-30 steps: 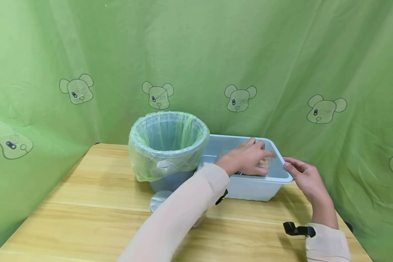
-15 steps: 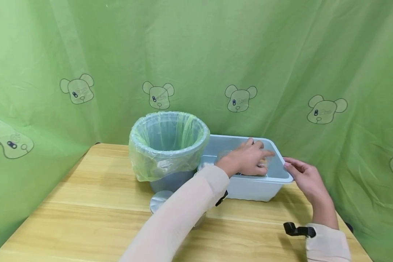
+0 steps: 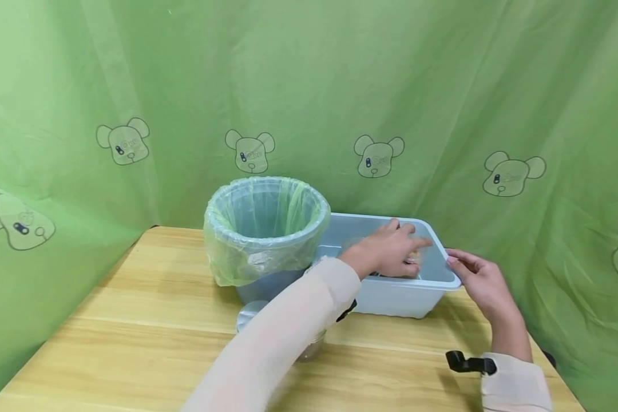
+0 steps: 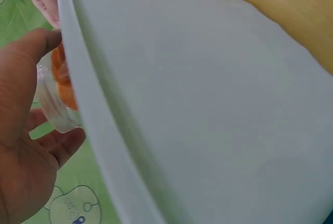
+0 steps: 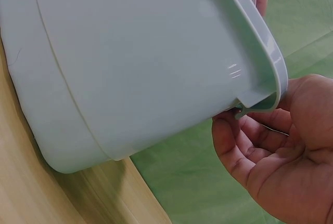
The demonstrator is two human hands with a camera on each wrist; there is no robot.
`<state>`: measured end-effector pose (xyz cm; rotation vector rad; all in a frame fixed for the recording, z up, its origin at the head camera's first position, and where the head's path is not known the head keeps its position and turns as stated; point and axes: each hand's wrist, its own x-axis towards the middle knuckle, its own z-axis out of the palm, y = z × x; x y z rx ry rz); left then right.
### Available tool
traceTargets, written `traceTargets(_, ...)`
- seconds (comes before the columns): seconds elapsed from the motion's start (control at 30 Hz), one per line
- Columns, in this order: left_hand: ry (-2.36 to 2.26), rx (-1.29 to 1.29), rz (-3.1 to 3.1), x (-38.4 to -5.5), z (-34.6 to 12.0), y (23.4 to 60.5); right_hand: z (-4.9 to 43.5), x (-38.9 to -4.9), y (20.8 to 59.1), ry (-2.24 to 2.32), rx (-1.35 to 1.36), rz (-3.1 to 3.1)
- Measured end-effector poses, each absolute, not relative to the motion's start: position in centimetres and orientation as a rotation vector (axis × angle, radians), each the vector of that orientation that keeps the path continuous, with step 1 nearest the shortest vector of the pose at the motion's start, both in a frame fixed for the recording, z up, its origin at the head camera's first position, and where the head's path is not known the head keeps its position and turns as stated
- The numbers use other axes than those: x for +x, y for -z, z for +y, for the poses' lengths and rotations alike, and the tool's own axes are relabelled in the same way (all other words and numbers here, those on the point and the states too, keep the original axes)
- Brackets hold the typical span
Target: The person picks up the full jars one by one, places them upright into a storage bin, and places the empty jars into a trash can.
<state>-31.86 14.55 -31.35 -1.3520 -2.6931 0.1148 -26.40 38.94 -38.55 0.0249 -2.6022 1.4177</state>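
My left hand [image 3: 391,252] reaches down inside a pale blue plastic bin [image 3: 391,297]. Thumb and fingers curl round a clear plastic container [image 4: 49,99] with orange pieces inside, partly hidden behind the bin's wall in the left wrist view. At the bin's right front corner, my right hand [image 5: 291,156] grips the rim, thumb above and fingers bent underneath. Other clear and dark items in the bin are mostly covered by the left hand.
Left of the bin stands a blue trash can [image 3: 260,289] lined with a yellow-green bag [image 3: 221,266]. A round, silvery lid [image 3: 249,313] and a clear jar [image 3: 315,348] show beside my left forearm on the wooden table [image 3: 134,332]. Green curtain surrounds the back.
Both hands stay in nearly the same places; the left hand shifts only slightly inside the bin. The right hand keeps its grip on the rim.
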Motion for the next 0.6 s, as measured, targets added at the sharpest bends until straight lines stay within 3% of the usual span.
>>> traceTargets(0.6, -0.158, -1.346, -2.636, -30.6, 11.6, 25.8, 39.2, -26.6, 38.7, -1.369, -0.013, -2.648)
